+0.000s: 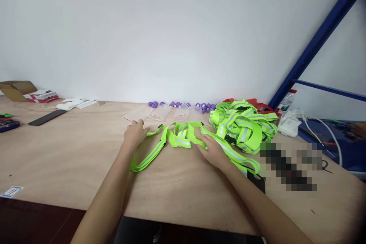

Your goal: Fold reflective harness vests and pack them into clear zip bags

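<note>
A neon-green strap with a silver stripe and black buckles (151,155) lies loosely looped on the wooden table. My left hand (135,134) is at its left end, fingers curled at the strap; the fingertips are partly hidden. My right hand (211,149) has its fingers on a green band right of the middle, thumb and fingers closed around it. A large tangled pile of the same green straps (243,127) lies just beyond my right hand. Behind the strap, clear plastic bags (160,112) lie flat in a row.
Small purple rolls (154,104) line the wall. At the right are a red-capped bottle (287,101), a white power strip (289,124) and a blue frame (317,44). At the left lie an open carton (17,90), white papers (70,103) and a dark flat bar (47,117).
</note>
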Motion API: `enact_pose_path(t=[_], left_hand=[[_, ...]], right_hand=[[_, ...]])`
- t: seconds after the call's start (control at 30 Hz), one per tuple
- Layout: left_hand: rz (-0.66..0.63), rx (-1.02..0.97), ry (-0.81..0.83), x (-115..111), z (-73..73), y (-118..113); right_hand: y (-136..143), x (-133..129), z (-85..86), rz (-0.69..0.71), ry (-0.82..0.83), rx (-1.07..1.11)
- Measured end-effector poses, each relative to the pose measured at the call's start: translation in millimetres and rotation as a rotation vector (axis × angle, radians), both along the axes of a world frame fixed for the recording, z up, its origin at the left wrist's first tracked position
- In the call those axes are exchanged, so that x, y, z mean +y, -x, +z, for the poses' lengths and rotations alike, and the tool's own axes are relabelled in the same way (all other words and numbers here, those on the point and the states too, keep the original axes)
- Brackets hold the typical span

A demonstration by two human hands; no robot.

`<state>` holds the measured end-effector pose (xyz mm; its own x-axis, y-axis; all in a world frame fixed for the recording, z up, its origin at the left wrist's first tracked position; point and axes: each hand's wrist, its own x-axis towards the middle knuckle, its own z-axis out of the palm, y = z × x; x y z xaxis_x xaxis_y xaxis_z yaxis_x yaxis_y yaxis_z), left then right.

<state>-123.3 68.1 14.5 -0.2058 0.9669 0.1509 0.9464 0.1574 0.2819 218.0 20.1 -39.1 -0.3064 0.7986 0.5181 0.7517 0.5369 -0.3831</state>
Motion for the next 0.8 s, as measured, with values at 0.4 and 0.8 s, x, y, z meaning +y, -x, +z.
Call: enact_pose_path(t=[0.4, 0.8], left_hand=[[-0.377, 0.13, 0.218, -29, -18.4, -91], [-0.249, 0.084, 0.1, -4, -6.6, -61]], right_hand=[[35, -33, 12.6, 0.505, -0.108, -0.057], [33, -23, -2.3, 0.211, 0.314, 0.242]])
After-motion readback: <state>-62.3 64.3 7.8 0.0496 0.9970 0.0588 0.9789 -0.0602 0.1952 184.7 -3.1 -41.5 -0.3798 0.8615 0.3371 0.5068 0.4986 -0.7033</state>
